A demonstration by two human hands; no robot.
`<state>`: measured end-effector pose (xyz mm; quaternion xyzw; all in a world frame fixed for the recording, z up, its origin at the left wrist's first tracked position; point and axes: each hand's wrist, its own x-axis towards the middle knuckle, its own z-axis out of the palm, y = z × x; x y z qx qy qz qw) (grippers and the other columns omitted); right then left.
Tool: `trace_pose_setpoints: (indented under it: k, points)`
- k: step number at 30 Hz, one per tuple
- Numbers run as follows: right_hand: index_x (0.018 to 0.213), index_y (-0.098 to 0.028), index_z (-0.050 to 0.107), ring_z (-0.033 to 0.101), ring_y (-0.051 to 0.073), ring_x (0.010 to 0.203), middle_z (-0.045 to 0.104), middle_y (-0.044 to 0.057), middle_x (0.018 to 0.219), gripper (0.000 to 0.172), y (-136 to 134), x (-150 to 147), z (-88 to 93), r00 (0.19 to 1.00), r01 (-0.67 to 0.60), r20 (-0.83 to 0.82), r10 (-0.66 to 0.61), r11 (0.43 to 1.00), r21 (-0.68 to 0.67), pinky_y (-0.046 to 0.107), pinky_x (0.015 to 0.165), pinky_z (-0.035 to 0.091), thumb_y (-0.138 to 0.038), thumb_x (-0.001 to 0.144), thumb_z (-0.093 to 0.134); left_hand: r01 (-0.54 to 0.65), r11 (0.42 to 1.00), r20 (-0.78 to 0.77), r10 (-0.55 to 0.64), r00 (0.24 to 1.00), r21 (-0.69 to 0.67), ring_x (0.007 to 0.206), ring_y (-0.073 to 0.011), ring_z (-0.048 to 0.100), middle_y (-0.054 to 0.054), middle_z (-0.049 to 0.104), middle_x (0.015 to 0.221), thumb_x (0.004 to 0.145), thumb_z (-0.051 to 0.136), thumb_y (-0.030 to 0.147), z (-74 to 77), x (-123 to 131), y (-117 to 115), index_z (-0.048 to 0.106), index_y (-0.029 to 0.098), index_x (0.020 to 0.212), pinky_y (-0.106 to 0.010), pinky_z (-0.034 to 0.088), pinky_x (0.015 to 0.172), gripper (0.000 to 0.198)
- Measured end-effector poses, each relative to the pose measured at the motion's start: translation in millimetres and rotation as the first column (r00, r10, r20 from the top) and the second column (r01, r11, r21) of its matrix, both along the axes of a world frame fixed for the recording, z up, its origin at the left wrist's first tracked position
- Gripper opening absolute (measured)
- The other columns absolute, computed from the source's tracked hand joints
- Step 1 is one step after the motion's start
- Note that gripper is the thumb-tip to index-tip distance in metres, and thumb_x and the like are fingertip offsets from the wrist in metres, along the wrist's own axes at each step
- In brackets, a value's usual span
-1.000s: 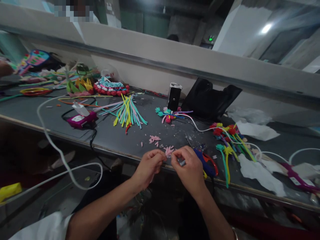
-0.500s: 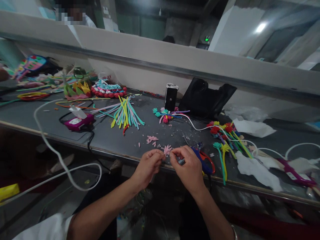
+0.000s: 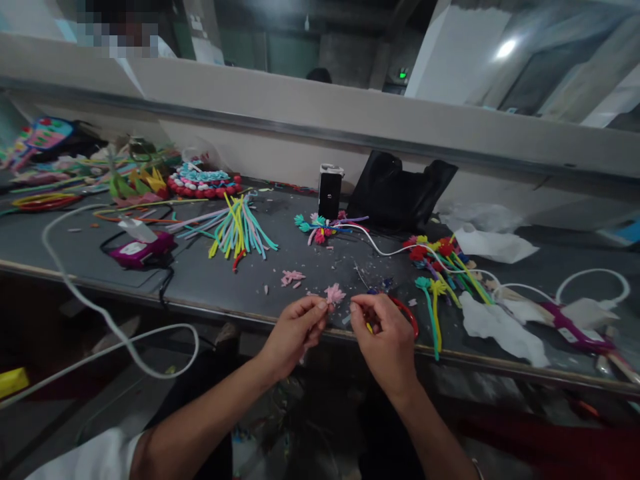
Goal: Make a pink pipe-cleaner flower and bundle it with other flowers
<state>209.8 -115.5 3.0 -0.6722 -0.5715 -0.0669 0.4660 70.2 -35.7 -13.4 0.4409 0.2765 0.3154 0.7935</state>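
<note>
Centrally, at the near edge of the grey workbench (image 3: 100, 257): pinching a small pink flower (image 3: 334, 293) between thumb and forefinger of the left hand (image 3: 295, 330). Just beside it, curled right hand (image 3: 387, 337), fingertips pressed together close to the flower, on what cannot be told. Behind that hand, a red scissor handle (image 3: 409, 315). Further back, pink scraps (image 3: 291, 277), then a fan of coloured stems (image 3: 239, 230), a black box (image 3: 330, 192) and a black bag (image 3: 400, 197) against the wall.

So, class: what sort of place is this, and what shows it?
Probably a craft workbench: a fan of coloured stems, finished flowers on stems, and the left hand pinching a small pink flower.
</note>
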Motion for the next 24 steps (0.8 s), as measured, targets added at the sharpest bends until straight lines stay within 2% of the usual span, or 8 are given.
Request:
trace_pose_setpoints:
  k: [15, 24]
  points:
    - [0.087, -0.021, 0.063, 0.056, 0.012, 0.067, 0.061, -0.001, 0.075, 0.01, -1, 13, -3.6, 0.996, 0.073, 0.058, -0.073, 0.997, -0.003, 0.024, 0.066, 0.043, -0.023, 0.09, 0.054, 0.001, 0.999, 0.01, -0.001, 1.0, -0.039, 0.041, -0.0033, 0.019, 0.009, 0.034, 0.049, 0.082, 0.063, 0.036, 2.7, 0, 2, 0.058, 0.015, 0.078, -0.019, 0.012, 0.04, 0.021]
    - [0.088, -0.02, 0.063, 0.053, 0.012, 0.065, 0.059, -0.001, 0.073, 0.011, 3, 3, -2.9, 0.997, 0.025, 0.072, -0.029, 0.999, 0.045, 0.024, 0.064, 0.043, -0.022, 0.091, 0.053, -0.025, 0.998, -0.004, 0.025, 1.0, -0.054, 0.038, -0.003, 0.02, 0.009, 0.036, 0.048, 0.081, 0.061, 0.033, 7.0, -6, 3, 0.056, 0.017, 0.075, -0.018, 0.012, 0.038, 0.018]
